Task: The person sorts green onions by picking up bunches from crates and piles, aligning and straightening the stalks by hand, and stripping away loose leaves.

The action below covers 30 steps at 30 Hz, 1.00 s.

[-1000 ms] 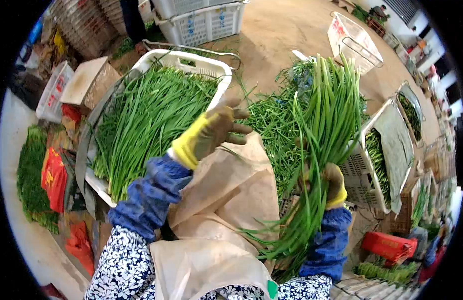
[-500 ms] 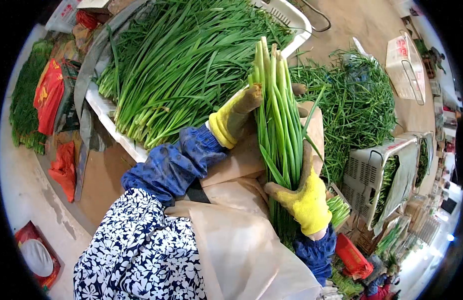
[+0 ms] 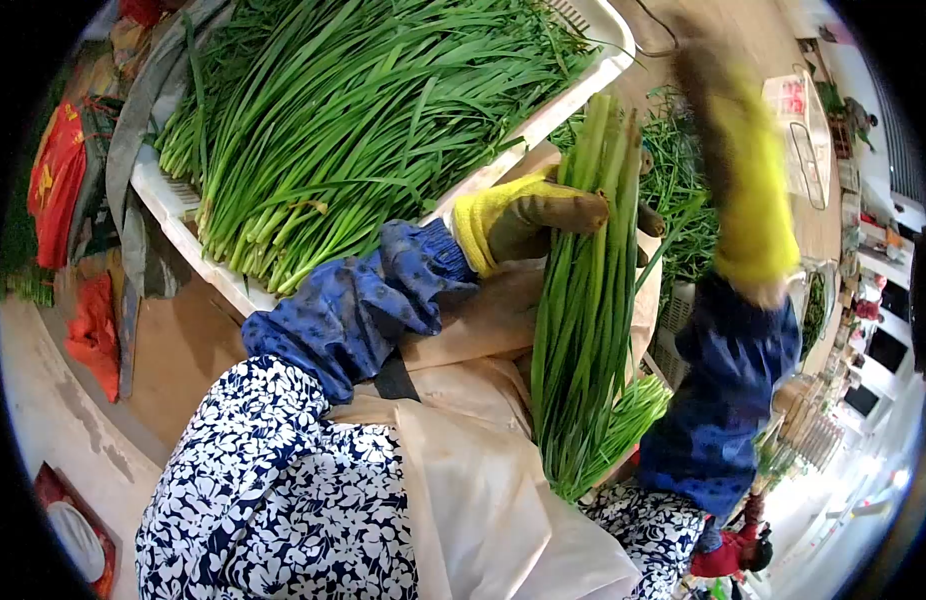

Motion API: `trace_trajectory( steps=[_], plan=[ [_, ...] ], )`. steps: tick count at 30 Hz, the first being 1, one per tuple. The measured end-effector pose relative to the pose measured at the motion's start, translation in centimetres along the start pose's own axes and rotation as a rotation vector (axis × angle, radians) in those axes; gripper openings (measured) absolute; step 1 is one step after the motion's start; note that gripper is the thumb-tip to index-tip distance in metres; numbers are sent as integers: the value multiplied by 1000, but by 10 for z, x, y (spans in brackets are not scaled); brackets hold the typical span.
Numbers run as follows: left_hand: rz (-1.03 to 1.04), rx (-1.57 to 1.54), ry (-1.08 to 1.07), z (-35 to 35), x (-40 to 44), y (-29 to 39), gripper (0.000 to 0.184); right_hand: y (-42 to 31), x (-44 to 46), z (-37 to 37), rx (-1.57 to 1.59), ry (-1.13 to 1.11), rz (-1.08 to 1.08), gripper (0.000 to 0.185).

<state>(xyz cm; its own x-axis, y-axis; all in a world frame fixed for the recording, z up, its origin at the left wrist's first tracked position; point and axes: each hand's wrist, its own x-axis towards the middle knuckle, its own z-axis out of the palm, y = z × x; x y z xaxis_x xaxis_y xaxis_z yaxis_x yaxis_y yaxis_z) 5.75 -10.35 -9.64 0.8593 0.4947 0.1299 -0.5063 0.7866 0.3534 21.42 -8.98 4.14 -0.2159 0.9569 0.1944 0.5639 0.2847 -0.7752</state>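
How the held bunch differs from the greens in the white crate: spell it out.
The held bunch is narrow; the crate greens form a broad heap. The held bunch points its stalk ends up the view; the crate greens show theirs at lower left. The left hand grips the held bunch; the crate greens lie in the white crate. Both are green and long-leaved.
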Motion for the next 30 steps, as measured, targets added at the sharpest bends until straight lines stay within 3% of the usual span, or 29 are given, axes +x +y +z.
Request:
trace_trajectory(
  steps=[2,3,7,10,11,12,13,14,15,16,19,20,21,22,23,25,27,30],
  plan=[
    [1,-2,21,-4,-4,2,78,2,14,13,-246,-497,107,42],
    [-2,-4,30,-6,-5,1,77,-11,20,28,-244,-630,222,41],
    [-37,10,68,-10,-3,-5,73,10,15,30,-284,-603,56,40],
    [-96,29,103,-11,3,-13,71,26,-12,16,-206,-284,-257,51],
    [-22,20,111,-19,7,-23,57,31,-24,11,-21,-197,-22,48],
    [3,1,106,-9,6,-19,56,37,-37,7,188,-62,191,45],
    [22,-14,100,0,5,-14,55,32,-58,-5,190,-184,366,47],
    [-111,-74,51,-8,5,-13,57,28,-77,-3,243,-149,445,49],
    [51,-54,40,-9,9,-17,60,19,-91,2,299,-115,525,51],
    [37,-38,59,-11,8,-18,61,3,-103,6,317,41,745,55],
    [-8,-29,40,-17,6,-14,64,-20,-130,-4,63,-112,835,51],
    [-38,-86,16,-13,0,-8,64,-14,-147,-7,-165,-238,717,48],
    [-94,-113,85,-18,-3,-3,65,-37,-139,-10,-276,-366,837,45],
    [-25,-44,122,-3,-1,2,63,-32,-156,-6,-293,-281,674,42],
    [-15,-35,195,-7,-6,6,63,-45,-155,-7,-152,-332,976,43],
    [17,-3,226,15,-3,7,73,-49,-168,-12,-136,-403,807,41],
    [8,34,188,-4,0,7,71,-46,-176,-13,105,-351,851,41],
    [74,96,181,5,-3,5,70,-53,-181,-26,25,-366,936,33]
  ],
)
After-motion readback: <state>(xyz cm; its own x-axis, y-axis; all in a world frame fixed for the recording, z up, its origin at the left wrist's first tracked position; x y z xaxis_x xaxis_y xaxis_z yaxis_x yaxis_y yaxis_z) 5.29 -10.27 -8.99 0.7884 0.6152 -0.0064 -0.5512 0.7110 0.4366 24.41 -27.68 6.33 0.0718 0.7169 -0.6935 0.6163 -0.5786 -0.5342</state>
